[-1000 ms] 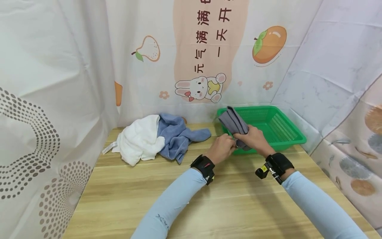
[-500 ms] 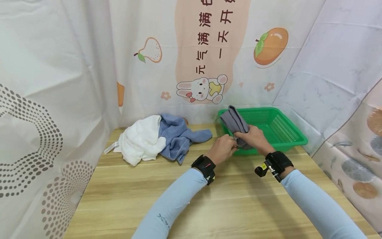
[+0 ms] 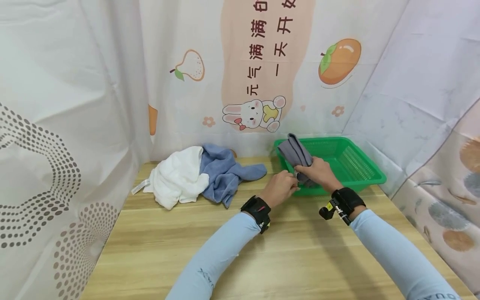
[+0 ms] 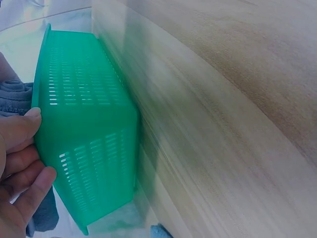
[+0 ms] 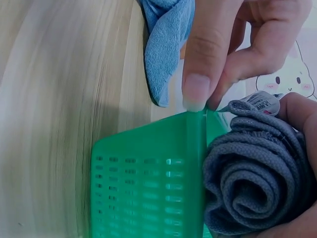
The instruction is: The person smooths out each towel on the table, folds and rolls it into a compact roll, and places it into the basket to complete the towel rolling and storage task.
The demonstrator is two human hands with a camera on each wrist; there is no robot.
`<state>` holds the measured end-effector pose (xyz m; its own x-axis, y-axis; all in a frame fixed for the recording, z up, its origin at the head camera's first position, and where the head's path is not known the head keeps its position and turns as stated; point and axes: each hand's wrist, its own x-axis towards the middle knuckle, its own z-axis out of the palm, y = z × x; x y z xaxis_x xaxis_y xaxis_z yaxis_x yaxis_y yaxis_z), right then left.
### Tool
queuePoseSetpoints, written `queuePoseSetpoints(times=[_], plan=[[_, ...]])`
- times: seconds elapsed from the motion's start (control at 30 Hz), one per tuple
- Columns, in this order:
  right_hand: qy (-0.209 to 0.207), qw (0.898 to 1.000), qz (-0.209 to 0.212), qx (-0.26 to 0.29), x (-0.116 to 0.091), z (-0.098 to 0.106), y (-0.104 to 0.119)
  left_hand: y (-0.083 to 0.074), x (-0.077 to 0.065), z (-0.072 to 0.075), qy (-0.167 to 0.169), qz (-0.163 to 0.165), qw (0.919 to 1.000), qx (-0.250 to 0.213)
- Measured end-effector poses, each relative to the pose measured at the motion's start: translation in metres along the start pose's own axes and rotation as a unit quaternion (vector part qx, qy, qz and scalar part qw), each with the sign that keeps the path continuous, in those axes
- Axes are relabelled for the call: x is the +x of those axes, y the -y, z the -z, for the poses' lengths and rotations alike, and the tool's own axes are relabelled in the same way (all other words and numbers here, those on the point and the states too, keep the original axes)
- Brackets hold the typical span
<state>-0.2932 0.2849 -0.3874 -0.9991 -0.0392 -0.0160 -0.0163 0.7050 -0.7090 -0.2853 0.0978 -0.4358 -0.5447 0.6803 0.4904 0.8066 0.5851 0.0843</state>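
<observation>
My right hand (image 3: pixel 321 173) grips a rolled grey towel (image 3: pixel 295 152) tilted over the near left corner of a green plastic basket (image 3: pixel 369 182). The right wrist view shows the towel's coiled end (image 5: pixel 252 193) and a white label (image 5: pixel 262 102) sticking out. My left hand (image 3: pixel 280 186) is at that corner. Its thumb and a finger (image 5: pixel 196 91) meet against the rim, pinching the label's tip, though the exact contact is partly hidden. In the left wrist view, the left fingertips (image 4: pixel 33 113) touch the basket's rim.
A crumpled white towel (image 3: pixel 178 177) and a crumpled blue towel (image 3: pixel 225 171) lie side by side at the table's back left. The wooden table (image 3: pixel 168 241) meets printed curtains (image 3: pixel 180 104) behind and at both sides. The basket stands at the back right.
Both hands keep almost the same place, the right still gripping the rolled grey towel at the basket corner. The head view has shifted slightly.
</observation>
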Motion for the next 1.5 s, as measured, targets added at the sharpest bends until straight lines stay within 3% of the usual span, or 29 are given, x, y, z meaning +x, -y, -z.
queuePoseSetpoints(times=[0.53, 0.93, 1.1, 1.5], plan=[[-0.027, 0.999, -0.019, 0.012, 0.008, -0.015, -0.01, 0.002, -0.006, -0.006, -0.003, 0.001, 0.9999, -0.012], [-0.032, 0.999, -0.02, -0.001, 0.011, -0.018, -0.014, 0.002, -0.008, -0.011, -0.015, 0.002, 0.9994, 0.031], [-0.031, 0.999, -0.025, -0.006, 0.011, -0.018, -0.014, 0.004, -0.007, -0.015, -0.024, 0.009, 0.9993, 0.028], [-0.039, 0.998, -0.032, -0.021, 0.019, -0.017, -0.012, 0.007, -0.004, -0.011, -0.027, 0.014, 0.9993, 0.024]])
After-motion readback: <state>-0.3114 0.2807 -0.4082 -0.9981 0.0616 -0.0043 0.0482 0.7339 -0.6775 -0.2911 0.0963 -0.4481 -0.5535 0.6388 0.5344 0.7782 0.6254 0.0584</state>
